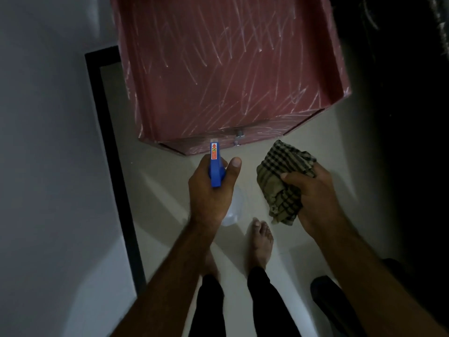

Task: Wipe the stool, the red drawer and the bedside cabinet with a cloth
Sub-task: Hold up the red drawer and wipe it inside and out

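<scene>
My left grip [211,190], clamped on the spray bottle [215,166], sits nearest the red drawer [230,69], nozzle toward it; my right grip [313,193] clutches the cloth [281,171].

spray bottle [215,171] – blue top | sticker – orange, with a red arrow pointing up | words on it – too small to read

I see the left hand [211,193] gripping a blue spray bottle [215,170], the right hand [315,198] clutching a checked cloth [279,183], near the red drawer [230,69].
</scene>
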A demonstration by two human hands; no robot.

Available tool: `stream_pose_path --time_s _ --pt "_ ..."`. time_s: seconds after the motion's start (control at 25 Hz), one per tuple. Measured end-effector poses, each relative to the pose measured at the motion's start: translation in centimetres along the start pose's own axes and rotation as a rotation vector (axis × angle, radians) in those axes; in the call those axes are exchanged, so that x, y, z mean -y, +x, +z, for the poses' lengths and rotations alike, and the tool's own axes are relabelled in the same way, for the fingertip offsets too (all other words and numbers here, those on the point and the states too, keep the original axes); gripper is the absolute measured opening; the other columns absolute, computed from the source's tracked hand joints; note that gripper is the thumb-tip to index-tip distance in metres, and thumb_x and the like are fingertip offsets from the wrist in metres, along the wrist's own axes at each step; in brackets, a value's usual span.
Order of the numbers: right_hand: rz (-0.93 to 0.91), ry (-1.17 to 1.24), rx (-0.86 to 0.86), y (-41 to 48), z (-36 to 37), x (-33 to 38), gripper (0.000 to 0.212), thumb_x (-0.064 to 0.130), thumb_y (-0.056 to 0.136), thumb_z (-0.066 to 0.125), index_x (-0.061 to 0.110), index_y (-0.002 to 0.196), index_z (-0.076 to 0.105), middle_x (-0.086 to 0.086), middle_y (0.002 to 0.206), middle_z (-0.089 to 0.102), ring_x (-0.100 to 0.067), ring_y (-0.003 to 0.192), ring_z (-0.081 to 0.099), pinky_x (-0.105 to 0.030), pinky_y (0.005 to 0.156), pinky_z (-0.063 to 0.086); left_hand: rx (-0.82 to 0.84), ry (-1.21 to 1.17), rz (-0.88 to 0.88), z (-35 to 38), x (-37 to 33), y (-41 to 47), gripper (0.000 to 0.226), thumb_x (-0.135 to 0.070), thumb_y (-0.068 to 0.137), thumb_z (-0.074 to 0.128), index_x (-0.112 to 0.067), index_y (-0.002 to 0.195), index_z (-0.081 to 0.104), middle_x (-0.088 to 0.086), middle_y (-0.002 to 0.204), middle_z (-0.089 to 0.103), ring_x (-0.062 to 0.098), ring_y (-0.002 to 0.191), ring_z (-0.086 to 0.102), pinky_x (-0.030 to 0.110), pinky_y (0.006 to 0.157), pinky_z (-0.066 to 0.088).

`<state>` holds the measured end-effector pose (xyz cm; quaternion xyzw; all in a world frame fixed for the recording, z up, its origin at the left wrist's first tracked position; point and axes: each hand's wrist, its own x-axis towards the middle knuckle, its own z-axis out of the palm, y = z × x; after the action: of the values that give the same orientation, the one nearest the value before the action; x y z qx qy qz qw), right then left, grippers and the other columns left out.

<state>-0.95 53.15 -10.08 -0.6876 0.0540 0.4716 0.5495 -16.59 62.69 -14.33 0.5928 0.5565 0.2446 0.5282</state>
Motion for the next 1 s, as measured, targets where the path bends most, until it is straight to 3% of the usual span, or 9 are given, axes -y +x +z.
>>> stream_pose_path --time_s 0.16,0.28,0.36,0.44,0.52,0.64,0.72,0.84,1.0 --pt "-0.162 -0.344 -0.011 0.3 5.5 -1.3 0.041 0.003 0.095 0.066 0.016 0.134 0.062 -0.008 0.118 0.072 -0.014 0.087 0.075 -0.037 0.076 0.065 -0.056 0.007 -0.01 -4.6 1.7 0.5 0.038 -0.053 0.088 0.07 -0.019 0.082 0.055 0.015 0.074 0.061 0.039 0.071 0.065 0.056 0.073 0.055" --pt "-0.532 -0.649 -0.007 0.8 10.4 -2.4 0.052 0.001 0.093 0.067 0.013 0.143 0.058 0.002 0.118 0.054 -0.001 0.086 0.061 -0.018 0.078 0.058 -0.089 0.028 -0.012 -7.6 2.7 1.6 0.034 -0.053 0.088 0.069 -0.023 0.082 0.054 0.015 0.076 0.062 0.039 0.071 0.066 0.057 0.073 0.055" --pt "-0.804 -0.871 -0.063 1.7 12.9 -3.1 0.056 0.0 0.088 0.066 0.012 0.143 0.058 0.0 0.119 0.053 -0.008 0.095 0.055 -0.022 0.08 0.054 -0.099 0.04 -0.011 -9.4 3.1 2.4 0.034 -0.053 0.089 0.068 -0.023 0.083 0.054 0.015 0.077 0.062 0.039 0.072 0.066 0.057 0.073 0.055" --pt "-0.958 -1.031 -0.184 3.0 14.7 -3.4 0.061 0.0 0.084 0.067 0.013 0.142 0.058 -0.008 0.123 0.061 -0.022 0.098 0.061 -0.036 0.077 0.058 -0.111 0.043 0.0 -10.7 3.3 2.9 0.034 -0.053 0.089 0.067 -0.022 0.083 0.054 0.015 0.078 0.061 0.04 0.074 0.066 0.058 0.073 0.055" --pt "-1.008 -1.096 -0.267 4.0 16.5 -3.7 0.069 -0.001 0.079 0.072 0.016 0.144 0.058 -0.009 0.117 0.069 -0.029 0.093 0.066 -0.042 0.073 0.059 -0.122 0.033 -0.001 -11.6 3.3 3.3 0.032 -0.055 0.088 0.066 -0.026 0.085 0.053 0.015 0.079 0.061 0.041 0.074 0.066 0.058 0.073 0.055" --pt "-1.042 -1.139 -0.199 5.1 18.3 -4.7 0.068 0.001 0.077 0.077 0.017 0.141 0.062 -0.008 0.105 0.076 -0.035 0.091 0.067 -0.043 0.073 0.056 -0.125 0.032 -0.004 -12.3 3.2 3.8 0.031 -0.055 0.088 0.066 -0.028 0.083 0.054 0.016 0.08 0.063 0.041 0.074 0.067 0.058 0.074 0.055" --pt "-1.022 -1.166 -0.155 5.7 18.1 -5.1 0.057 0.02 0.083 0.078 0.02 0.139 0.064 -0.005 0.11 0.075 -0.034 0.107 0.064 -0.047 0.087 0.051 -0.116 0.026 -0.009 -12.5 3.0 3.9 0.031 -0.056 0.087 0.064 -0.027 0.084 0.054 0.016 0.081 0.064 0.039 0.075 0.068 0.054 0.075 0.057" --pt "-1.013 -1.172 -0.116 6.6 16.9 -5.5 0.06 0.043 0.083 0.076 0.025 0.139 0.064 0.0 0.123 0.072 -0.028 0.132 0.055 -0.055 0.106 0.042 -0.108 0.011 -0.023 -12.5 2.9 4.1 0.036 -0.058 0.086 0.064 -0.023 0.086 0.055 0.016 0.082 0.065 0.037 0.075 0.068 0.049 0.076 0.058" --pt "-1.031 -1.124 -0.038 7.6 17.0 -5.8 0.061 0.039 0.085 0.077 0.025 0.142 0.062 0.002 0.124 0.073 -0.026 0.121 0.062 -0.055 0.095 0.051 -0.107 -0.004 -0.045 -12.3 3.2 4.3 0.033 -0.061 0.084 0.064 -0.03 0.088 0.055 0.015 0.084 0.066 0.035 0.076 0.069 0.049 0.077 0.059"
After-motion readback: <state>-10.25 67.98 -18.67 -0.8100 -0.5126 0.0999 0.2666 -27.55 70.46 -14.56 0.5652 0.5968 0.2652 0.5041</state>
